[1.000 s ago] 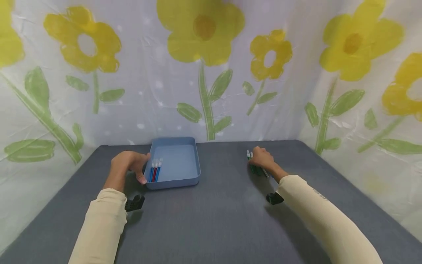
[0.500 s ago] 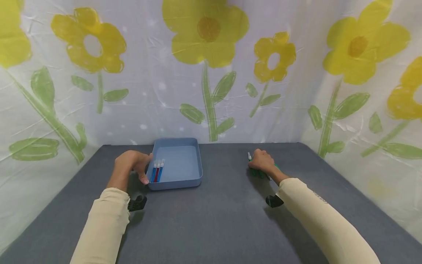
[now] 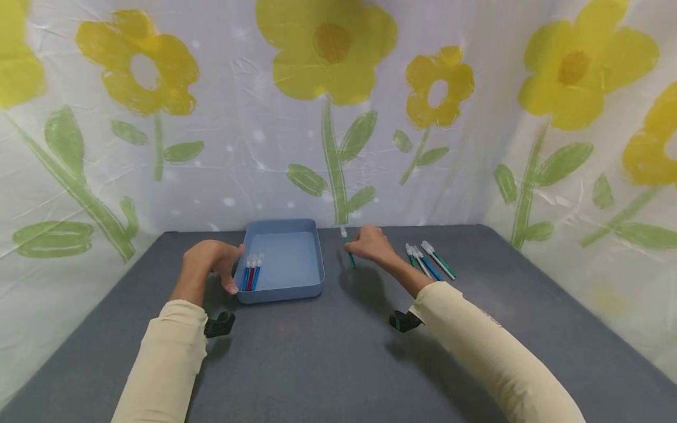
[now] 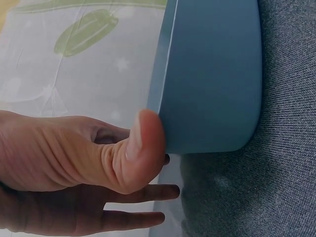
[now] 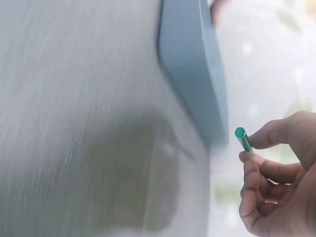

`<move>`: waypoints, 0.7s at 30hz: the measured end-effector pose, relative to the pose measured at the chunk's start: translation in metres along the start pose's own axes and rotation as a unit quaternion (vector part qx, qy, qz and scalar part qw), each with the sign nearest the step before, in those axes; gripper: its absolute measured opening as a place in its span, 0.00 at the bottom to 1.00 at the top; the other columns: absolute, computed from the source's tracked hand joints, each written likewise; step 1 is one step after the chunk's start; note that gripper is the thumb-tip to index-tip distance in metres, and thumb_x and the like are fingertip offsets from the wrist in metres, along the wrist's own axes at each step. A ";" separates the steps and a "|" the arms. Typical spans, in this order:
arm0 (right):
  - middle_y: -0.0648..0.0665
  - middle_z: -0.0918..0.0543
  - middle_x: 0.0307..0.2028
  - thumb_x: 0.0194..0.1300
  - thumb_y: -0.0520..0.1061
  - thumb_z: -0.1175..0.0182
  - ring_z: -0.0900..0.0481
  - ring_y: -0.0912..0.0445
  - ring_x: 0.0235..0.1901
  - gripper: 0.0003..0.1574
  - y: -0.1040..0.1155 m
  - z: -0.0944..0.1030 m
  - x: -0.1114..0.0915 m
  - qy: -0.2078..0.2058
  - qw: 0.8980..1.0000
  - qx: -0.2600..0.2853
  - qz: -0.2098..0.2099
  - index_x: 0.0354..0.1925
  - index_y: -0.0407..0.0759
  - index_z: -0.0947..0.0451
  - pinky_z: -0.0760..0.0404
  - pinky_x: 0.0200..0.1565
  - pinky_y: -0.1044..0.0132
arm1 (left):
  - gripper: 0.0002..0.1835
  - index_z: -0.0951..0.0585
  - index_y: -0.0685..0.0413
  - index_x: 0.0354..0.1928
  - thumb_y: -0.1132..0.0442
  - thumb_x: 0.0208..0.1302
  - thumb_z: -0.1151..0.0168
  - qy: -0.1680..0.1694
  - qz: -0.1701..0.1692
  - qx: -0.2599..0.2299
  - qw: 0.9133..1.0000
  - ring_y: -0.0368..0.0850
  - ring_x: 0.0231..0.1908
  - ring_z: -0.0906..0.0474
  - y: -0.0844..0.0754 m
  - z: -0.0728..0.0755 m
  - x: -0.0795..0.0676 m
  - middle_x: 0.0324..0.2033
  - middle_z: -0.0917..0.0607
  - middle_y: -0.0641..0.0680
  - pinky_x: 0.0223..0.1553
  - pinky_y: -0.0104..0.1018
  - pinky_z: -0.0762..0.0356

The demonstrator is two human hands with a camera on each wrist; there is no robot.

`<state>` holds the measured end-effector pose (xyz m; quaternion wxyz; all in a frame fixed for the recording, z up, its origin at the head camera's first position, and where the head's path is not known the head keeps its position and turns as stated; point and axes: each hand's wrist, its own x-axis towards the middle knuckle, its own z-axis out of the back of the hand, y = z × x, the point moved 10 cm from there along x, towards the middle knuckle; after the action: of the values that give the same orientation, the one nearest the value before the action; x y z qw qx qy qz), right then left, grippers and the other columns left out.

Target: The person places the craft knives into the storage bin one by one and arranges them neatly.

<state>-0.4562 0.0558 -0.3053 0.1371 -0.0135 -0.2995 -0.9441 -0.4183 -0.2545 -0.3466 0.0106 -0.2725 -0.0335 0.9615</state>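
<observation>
In the head view a blue tray [image 3: 285, 258] stands left of centre, with several capped markers [image 3: 251, 273], blue and red, lying along its left side. My left hand [image 3: 211, 261] rests against the tray's left wall, the thumb at its near left corner. In the left wrist view the thumb [image 4: 143, 153] touches the tray wall [image 4: 212, 79] from outside, while two fingers extend straight, apart from it. Between thumb and fingers my right hand [image 3: 372, 244] pinches a green marker [image 3: 349, 252], white cap pointing away, above the table right of the tray; its green end [image 5: 240, 133] shows in the right wrist view.
Several markers [image 3: 431, 264], green, blue and pale with white caps, lie on the grey table [image 3: 317, 364] to the right of my right hand. A flower-printed curtain [image 3: 222, 117] hangs behind the table and along its sides.
My right hand has moved left from the pile of markers toward the tray, carrying the green marker, and the other markers are now uncovered. The left hand stays at the tray.
</observation>
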 end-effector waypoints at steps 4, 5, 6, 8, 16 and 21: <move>0.56 0.49 0.09 0.68 0.44 0.36 0.55 0.62 0.13 0.38 0.047 -0.025 0.005 0.016 0.999 -0.008 0.026 0.07 0.51 0.43 0.48 0.20 0.67 | 0.75 0.63 0.61 0.84 0.46 0.50 0.17 0.000 -0.006 0.006 1.000 0.74 0.78 0.45 0.000 0.000 0.000 0.81 0.58 0.76 0.70 0.67 0.32; 0.56 0.48 0.09 0.67 0.43 0.36 0.55 0.62 0.14 0.37 0.055 -0.032 0.006 0.020 0.999 -0.008 0.030 0.07 0.51 0.43 0.49 0.20 0.67 | 0.75 0.64 0.62 0.84 0.46 0.50 0.18 0.002 -0.010 0.010 1.000 0.73 0.78 0.43 -0.001 -0.001 0.000 0.81 0.57 0.76 0.70 0.66 0.32; 0.56 0.48 0.09 0.66 0.42 0.37 0.55 0.62 0.14 0.36 0.062 -0.039 0.007 0.024 0.999 -0.006 0.031 0.07 0.51 0.43 0.49 0.20 0.67 | 0.75 0.64 0.62 0.84 0.46 0.51 0.18 0.005 -0.012 0.011 1.000 0.73 0.77 0.42 -0.002 -0.002 0.000 0.81 0.57 0.75 0.70 0.66 0.32; 0.55 0.49 0.09 0.66 0.41 0.37 0.56 0.61 0.14 0.35 0.073 -0.054 0.009 0.034 0.999 -0.004 0.030 0.08 0.51 0.45 0.50 0.20 0.66 | 0.74 0.64 0.62 0.83 0.45 0.51 0.18 0.008 -0.014 0.013 1.000 0.72 0.77 0.40 -0.004 -0.002 -0.001 0.81 0.57 0.75 0.70 0.65 0.31; 0.56 0.52 0.11 0.64 0.39 0.38 0.58 0.62 0.16 0.36 0.094 -0.107 0.020 0.062 0.998 0.029 0.011 0.09 0.51 0.48 0.51 0.22 0.66 | 0.74 0.63 0.62 0.84 0.44 0.51 0.18 0.002 -0.006 0.022 1.000 0.71 0.78 0.43 -0.002 -0.001 -0.003 0.81 0.57 0.74 0.71 0.65 0.32; 0.54 0.53 0.13 0.56 0.40 0.36 0.55 0.59 0.15 0.35 0.088 -0.143 0.045 0.034 0.998 0.045 0.025 0.10 0.51 0.50 0.47 0.20 0.64 | 0.74 0.62 0.61 0.84 0.44 0.52 0.18 0.003 -0.006 0.022 1.000 0.70 0.77 0.40 -0.001 0.000 -0.002 0.81 0.56 0.74 0.70 0.64 0.31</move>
<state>-0.4674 -0.1061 -0.3687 0.1711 0.0176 -0.3365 -0.9259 -0.4165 -0.2536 -0.3454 0.0229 -0.2748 -0.0139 0.9611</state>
